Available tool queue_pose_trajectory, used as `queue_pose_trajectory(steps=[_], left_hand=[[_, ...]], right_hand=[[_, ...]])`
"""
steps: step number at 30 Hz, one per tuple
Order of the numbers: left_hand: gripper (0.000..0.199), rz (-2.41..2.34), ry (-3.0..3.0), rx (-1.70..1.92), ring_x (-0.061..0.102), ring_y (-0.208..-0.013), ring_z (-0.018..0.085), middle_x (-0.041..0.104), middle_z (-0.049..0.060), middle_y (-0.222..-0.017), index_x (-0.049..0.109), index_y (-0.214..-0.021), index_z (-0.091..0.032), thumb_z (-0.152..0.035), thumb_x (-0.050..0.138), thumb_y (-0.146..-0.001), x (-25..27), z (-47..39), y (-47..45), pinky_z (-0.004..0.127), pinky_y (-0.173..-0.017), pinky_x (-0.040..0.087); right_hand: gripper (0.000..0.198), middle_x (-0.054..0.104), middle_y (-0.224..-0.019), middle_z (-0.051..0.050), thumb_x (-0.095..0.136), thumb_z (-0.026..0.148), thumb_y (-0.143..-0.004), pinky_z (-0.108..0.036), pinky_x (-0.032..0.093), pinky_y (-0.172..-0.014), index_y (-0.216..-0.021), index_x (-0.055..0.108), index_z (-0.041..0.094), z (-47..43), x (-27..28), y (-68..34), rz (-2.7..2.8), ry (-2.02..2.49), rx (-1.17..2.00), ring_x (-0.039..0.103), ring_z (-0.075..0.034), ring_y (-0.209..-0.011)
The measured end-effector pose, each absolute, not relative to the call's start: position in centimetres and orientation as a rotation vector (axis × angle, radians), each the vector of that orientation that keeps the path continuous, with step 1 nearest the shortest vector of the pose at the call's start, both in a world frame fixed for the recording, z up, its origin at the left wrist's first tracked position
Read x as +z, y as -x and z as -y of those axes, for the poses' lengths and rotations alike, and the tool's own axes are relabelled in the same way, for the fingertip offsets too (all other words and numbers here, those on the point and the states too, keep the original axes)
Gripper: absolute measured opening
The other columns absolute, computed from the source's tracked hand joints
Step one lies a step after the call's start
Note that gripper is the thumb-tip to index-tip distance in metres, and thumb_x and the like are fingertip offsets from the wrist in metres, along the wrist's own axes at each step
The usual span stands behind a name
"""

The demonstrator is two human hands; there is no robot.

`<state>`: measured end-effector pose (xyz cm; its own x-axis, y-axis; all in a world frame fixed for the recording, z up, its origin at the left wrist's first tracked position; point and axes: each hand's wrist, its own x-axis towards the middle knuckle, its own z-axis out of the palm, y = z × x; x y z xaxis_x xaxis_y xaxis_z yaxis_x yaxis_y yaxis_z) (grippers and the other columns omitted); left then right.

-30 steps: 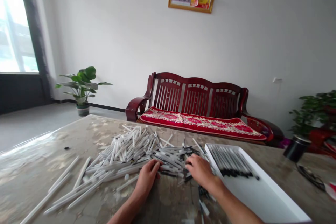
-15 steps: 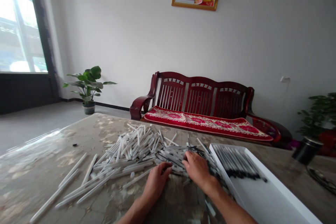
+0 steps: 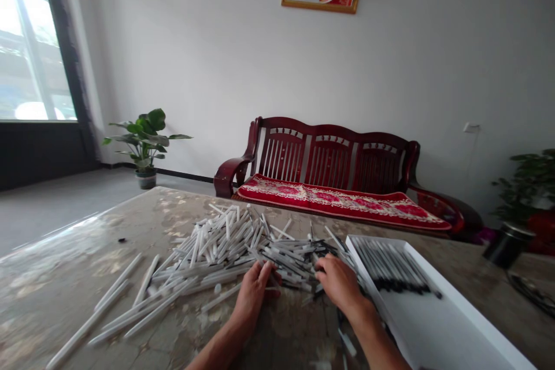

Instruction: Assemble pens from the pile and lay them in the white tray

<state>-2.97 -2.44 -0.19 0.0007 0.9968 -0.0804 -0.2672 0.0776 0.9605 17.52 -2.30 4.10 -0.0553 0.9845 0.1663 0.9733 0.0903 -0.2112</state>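
Note:
My left hand (image 3: 255,292) is closed at the near edge of a pile of pale pen barrels (image 3: 225,237). A slim whitish pen barrel (image 3: 272,282) shows between its thumb and fingers, partly hidden. My right hand (image 3: 341,283) is at the right part of the pile, its fingers curled together over dark-tipped pen parts (image 3: 299,257). What those fingertips grip is too small and blurred to make out. Right of that hand stands a shallow white tray (image 3: 455,324), with a row of clear pens with black ends (image 3: 390,266) lying side by side at its far end.
Several long white tubes (image 3: 87,324) lie on the left of the patterned table (image 3: 143,225). A small black piece (image 3: 122,240) lies farther left. A black canister (image 3: 508,245) and a dark cable (image 3: 531,295) are at the right. A red wooden bench (image 3: 329,156) stands behind the table.
My left hand has moved slightly left and up, and a pale pen barrel now shows in its fingers. My right hand has shifted right, toward the tray.

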Motion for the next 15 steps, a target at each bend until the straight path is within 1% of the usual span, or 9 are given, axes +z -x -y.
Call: queue_pose_trajectory(steps=[2,5,9,12,15], left_hand=[[0.047,-1.035,-0.959,1.266,0.061,-0.065,0.019,0.065,0.002,-0.065,0.060,-0.085,-0.018,-0.064,0.060,-0.073,-0.4,2.3,2.9,0.027,-0.053,0.049],[0.052,-1.031,-0.984,1.262,0.062,-0.065,0.019,0.066,0.002,-0.068,0.060,-0.098,-0.016,-0.062,0.060,-0.073,-0.8,2.2,2.8,0.028,-0.055,0.049],[0.054,-1.116,-1.127,1.283,0.062,-0.065,0.020,0.067,0.003,-0.070,0.061,-0.110,-0.014,-0.056,0.058,-0.076,-1.1,2.0,3.1,0.027,-0.055,0.046],[0.044,-1.233,-1.336,1.319,0.064,-0.073,0.021,0.071,0.004,-0.076,0.066,-0.111,-0.017,-0.047,0.058,-0.079,-1.1,2.0,3.5,0.028,-0.068,0.048],[0.032,-1.338,-1.527,1.251,0.067,-0.087,0.024,0.076,0.004,-0.091,0.071,-0.107,-0.024,-0.038,0.058,-0.081,-1.0,2.2,3.9,0.028,-0.080,0.047]], right_hand=[[0.013,0.069,-0.092,-0.005,0.059,0.017,-0.081,-0.025,0.043,-0.073,-0.081,0.072,0.022,2.2,3.5,-17.7,2.157,1.986,0.028,0.066,-0.020,-0.092],[0.012,0.069,-0.096,-0.006,0.061,0.016,-0.080,-0.027,0.045,-0.076,-0.084,0.071,0.021,2.1,2.9,-17.3,2.207,2.008,-0.015,0.065,-0.022,-0.097],[0.016,0.070,-0.096,-0.007,0.060,0.012,-0.080,-0.029,0.045,-0.079,-0.089,0.070,0.021,2.0,2.9,-17.1,2.245,2.029,-0.047,0.065,-0.024,-0.099],[0.023,0.070,-0.098,-0.008,0.056,0.007,-0.080,-0.029,0.045,-0.081,-0.094,0.068,0.020,2.1,3.3,-17.2,2.278,2.005,-0.033,0.065,-0.024,-0.101],[0.033,0.070,-0.103,-0.009,0.050,0.000,-0.078,-0.029,0.044,-0.086,-0.098,0.067,0.019,2.2,3.9,-17.5,2.334,1.955,0.002,0.063,-0.024,-0.105]])
